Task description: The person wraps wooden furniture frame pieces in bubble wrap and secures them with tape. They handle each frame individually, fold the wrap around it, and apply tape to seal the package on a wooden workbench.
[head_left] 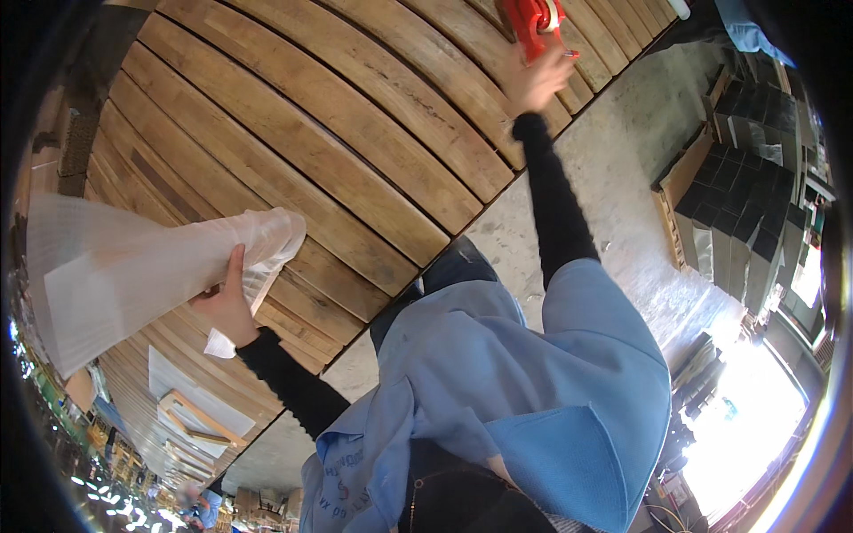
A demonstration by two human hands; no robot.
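Observation:
My left hand [227, 306] grips a bundle wrapped in thin white foam sheet [169, 266], its thumb lying over the top and its other fingers partly hidden against the underside. The wrap narrows to a rounded end near my hand and spreads wide toward the left. What is inside, if anything, is hidden. Far off at the upper right, my right hand [540, 82] is closed on a red tape dispenser [533, 19] that carries a roll of tape. Motion slightly smears this hand.
A slatted wooden table [302, 115] lies beneath both hands. Lower left, a pale sheet [191, 386] and a small wooden frame [191, 422] rest on it. Beyond the table's edge is concrete floor [622, 169], with stacked dark blocks [742, 191] in cartons at right.

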